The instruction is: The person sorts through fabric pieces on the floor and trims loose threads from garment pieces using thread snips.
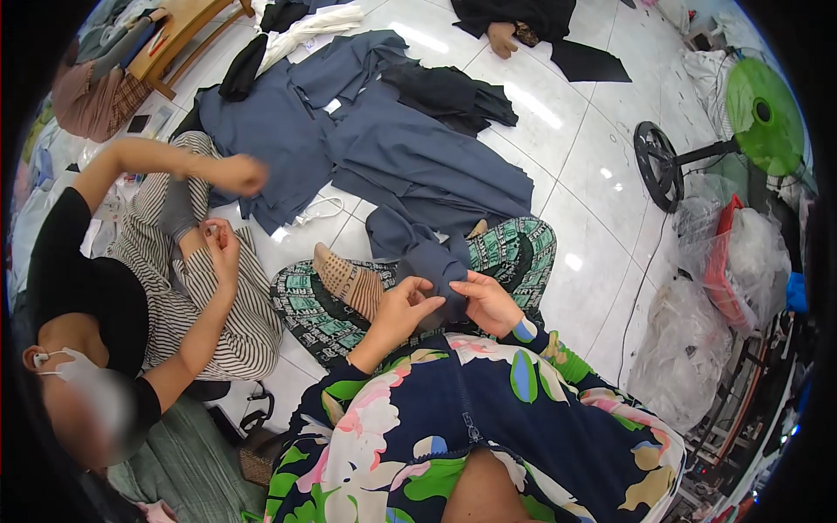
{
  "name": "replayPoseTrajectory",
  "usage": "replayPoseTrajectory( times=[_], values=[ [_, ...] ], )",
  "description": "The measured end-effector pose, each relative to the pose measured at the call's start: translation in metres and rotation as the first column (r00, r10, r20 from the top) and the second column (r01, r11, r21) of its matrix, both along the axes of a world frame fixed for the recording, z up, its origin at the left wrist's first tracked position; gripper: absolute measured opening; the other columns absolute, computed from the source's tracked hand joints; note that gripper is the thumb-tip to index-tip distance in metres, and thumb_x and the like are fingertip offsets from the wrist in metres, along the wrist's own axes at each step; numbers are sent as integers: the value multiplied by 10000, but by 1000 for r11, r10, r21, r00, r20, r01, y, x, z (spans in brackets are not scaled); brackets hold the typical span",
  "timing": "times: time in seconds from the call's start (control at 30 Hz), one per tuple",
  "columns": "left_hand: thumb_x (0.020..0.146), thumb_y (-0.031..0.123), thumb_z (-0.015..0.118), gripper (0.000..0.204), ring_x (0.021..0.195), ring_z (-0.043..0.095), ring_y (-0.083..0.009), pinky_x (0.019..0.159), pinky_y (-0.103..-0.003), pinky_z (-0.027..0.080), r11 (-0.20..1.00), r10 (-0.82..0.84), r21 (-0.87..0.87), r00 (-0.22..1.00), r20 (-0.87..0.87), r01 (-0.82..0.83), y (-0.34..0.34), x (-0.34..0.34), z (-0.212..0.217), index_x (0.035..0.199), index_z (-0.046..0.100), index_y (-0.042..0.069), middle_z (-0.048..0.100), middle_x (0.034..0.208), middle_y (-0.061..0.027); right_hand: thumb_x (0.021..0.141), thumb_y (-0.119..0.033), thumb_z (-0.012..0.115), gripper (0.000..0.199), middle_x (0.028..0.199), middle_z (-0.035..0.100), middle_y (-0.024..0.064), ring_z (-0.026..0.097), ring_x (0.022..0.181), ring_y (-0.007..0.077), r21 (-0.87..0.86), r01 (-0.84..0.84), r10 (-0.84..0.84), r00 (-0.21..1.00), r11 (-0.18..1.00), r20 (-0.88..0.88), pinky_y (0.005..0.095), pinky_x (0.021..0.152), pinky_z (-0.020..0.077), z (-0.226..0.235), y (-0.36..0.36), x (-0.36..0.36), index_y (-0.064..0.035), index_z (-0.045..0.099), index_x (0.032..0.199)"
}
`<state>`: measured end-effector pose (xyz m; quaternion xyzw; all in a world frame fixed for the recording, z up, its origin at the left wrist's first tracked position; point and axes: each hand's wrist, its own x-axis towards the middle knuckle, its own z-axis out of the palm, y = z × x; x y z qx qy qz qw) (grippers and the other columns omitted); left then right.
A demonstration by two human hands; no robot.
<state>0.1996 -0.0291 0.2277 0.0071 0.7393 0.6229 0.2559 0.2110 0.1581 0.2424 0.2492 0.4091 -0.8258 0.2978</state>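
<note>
A piece of dark blue-grey cloth (427, 261) is bunched over my crossed legs, its far end on the floor. My left hand (399, 315) pinches its near edge between thumb and fingers. Close by on the right, my right hand (490, 305) is closed on the same cloth, thumb and forefinger together. Whether a needle or thread is between my fingers is too small to tell. Beyond my feet, larger blue-grey garments (392, 148) lie spread on the tiles, with a black garment (453, 96) partly over them.
At my left sits a person in striped trousers (200, 296), both hands raised. Another person's hand (501, 39) rests on the floor at the far side. A green fan (763, 113), plastic bags (684, 357) and a red basket (725, 261) stand at right. A wooden table (183, 39) is far left.
</note>
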Motion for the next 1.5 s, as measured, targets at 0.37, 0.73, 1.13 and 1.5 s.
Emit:
replayPoseTrajectory(
  times=[0.37, 0.73, 1.13, 1.5],
  values=[
    [716, 225, 784, 383, 663, 500, -104, 608, -239, 436, 999, 12, 34, 991, -132, -7, 6, -5, -15, 995, 630, 11, 545, 833, -45, 907, -130, 562, 216, 1009, 648, 53, 613, 896, 107, 19, -102, 104, 988, 995, -112, 259, 811, 484, -1, 7, 0, 2, 610, 1071],
    [796, 150, 712, 241, 711, 532, -66, 642, -217, 452, 978, -113, 184, 991, 75, 97, 16, -3, -11, 934, 607, -18, 608, 860, -19, 747, 27, 543, 208, 871, 633, 5, 579, 776, 72, 151, -211, 234, 960, 966, -152, 223, 737, 461, 3, 12, 2, -3, 641, 928],
    [893, 122, 607, 116, 621, 464, -30, 567, -177, 383, 916, 194, 335, 975, 109, -220, -3, -12, -19, 925, 556, 23, 524, 759, 47, 657, 83, 411, 429, 911, 595, 52, 582, 780, 122, -25, -16, 14, 996, 1000, -86, 230, 721, 471, 2, 19, -4, 22, 533, 1064],
    [904, 186, 606, 132, 480, 399, -12, 386, -170, 300, 882, 143, 398, 948, 284, -252, -11, -36, 5, 913, 560, 63, 494, 691, 58, 868, -94, 600, 282, 978, 617, 44, 580, 894, 80, 167, -149, 161, 985, 975, -61, 215, 814, 463, 8, 22, -9, 32, 559, 1117]
  ],
)
